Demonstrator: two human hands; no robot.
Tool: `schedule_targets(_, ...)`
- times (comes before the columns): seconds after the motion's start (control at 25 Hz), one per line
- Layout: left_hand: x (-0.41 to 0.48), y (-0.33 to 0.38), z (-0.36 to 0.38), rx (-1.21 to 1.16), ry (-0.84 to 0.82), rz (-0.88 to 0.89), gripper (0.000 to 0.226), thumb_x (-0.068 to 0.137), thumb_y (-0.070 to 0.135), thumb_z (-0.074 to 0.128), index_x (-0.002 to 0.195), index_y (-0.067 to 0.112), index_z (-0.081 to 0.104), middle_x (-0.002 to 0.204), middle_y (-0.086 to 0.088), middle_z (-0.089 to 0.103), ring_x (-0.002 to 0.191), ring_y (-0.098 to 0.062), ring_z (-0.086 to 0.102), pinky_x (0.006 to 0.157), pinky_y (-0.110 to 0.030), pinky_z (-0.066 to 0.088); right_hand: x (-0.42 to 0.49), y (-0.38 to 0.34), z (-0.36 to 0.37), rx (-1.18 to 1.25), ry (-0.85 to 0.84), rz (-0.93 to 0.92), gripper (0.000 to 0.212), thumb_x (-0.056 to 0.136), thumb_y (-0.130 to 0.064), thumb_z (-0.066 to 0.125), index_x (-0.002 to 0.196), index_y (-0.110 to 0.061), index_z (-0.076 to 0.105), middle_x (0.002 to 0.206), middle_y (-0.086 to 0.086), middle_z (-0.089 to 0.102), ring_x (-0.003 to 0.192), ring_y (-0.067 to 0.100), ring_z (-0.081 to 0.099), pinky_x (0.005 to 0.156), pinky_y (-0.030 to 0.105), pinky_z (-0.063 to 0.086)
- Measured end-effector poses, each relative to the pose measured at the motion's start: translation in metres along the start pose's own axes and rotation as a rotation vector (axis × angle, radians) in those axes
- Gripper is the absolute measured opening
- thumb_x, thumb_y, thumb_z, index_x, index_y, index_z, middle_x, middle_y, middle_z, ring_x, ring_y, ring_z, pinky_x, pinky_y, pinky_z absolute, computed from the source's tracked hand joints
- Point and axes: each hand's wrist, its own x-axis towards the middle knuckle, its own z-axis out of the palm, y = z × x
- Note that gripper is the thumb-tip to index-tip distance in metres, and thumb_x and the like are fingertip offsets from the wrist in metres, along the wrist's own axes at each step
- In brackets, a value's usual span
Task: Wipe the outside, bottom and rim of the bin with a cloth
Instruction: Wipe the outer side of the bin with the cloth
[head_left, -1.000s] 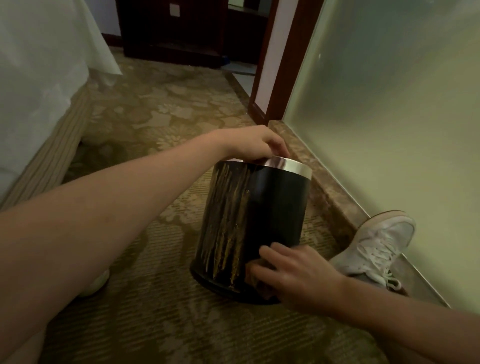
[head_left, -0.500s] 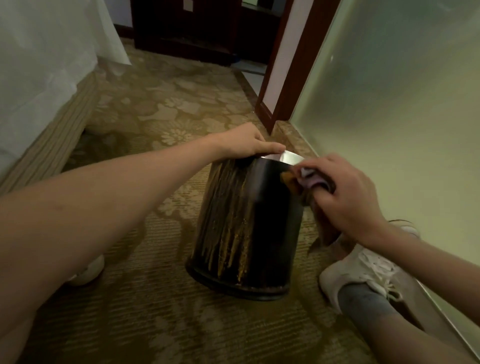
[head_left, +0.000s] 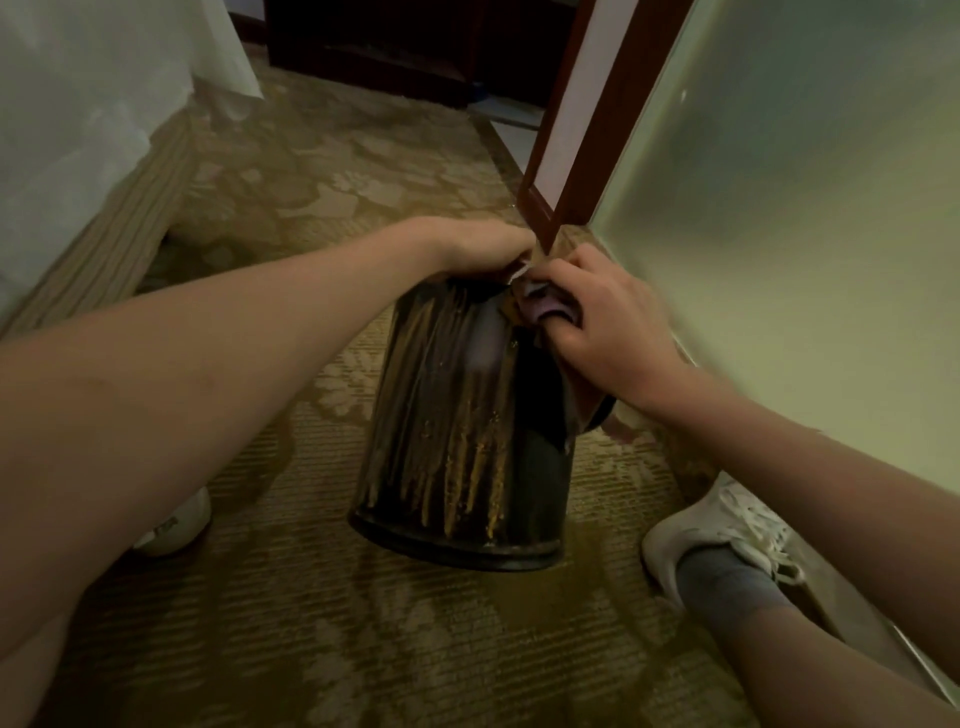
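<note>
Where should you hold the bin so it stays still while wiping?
Probably at the top of the bin, coming from the left, as the left hand does. Its tall, smooth sides show no handle, and the right hand holds the cloth on the right side.

Patterned carpet (head_left: 322, 171), white bed drape (head_left: 88, 119), wooden door frame (head_left: 615, 114), frosted panel (head_left: 805, 208).

Glossy dark bin (head_left: 462, 431); soft cloth (head_left: 545, 306); woven patterned carpet (head_left: 322, 613).

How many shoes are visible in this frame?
2. The left shoe pokes out behind the left forearm, left of the bin; the right shoe lies right of the bin, beside the wall.
</note>
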Motion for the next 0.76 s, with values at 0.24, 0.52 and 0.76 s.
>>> schedule_targets(0.24,-0.001,0.004,0.001,0.159,-0.046,-0.012,0.03,0.102,0.029,0.033,0.082,0.02,0.053,0.082,-0.002,0.053,0.074,-0.014,0.05,0.067,-0.028,0.039,-0.093,-0.032,0.011,0.06,-0.271,-0.231,0.04,0.085,-0.041,0.056,0.124,-0.032,0.06,0.106,-0.004,0.052,0.084,0.014,0.056,0.056,0.031,0.049)
schedule_targets(0.52,-0.011,0.007,0.007,0.299,-0.044,0.114,0.026,0.101,0.019,0.037,0.08,0.016,0.053,0.09,-0.006,0.053,0.085,-0.02,0.049,0.065,-0.02,0.035,-0.133,-0.035,0.003,0.357,-0.703,-0.134,0.039,0.08,-0.033,0.062,0.118,-0.037,0.065,0.105,-0.014,0.058,0.089,0.005,0.06,0.075,0.034,0.054)
schedule_targets(0.76,-0.007,0.004,0.003,0.156,-0.09,0.015,0.02,0.098,0.02,0.042,0.094,0.01,0.059,0.09,-0.01,0.055,0.08,-0.022,0.053,0.071,-0.03,0.043,-0.063,0.004,-0.032,0.664,-0.361,0.275,0.039,0.082,0.001,0.066,0.097,-0.035,0.068,0.099,-0.008,0.072,0.089,-0.008,0.063,0.084,0.013,0.044)
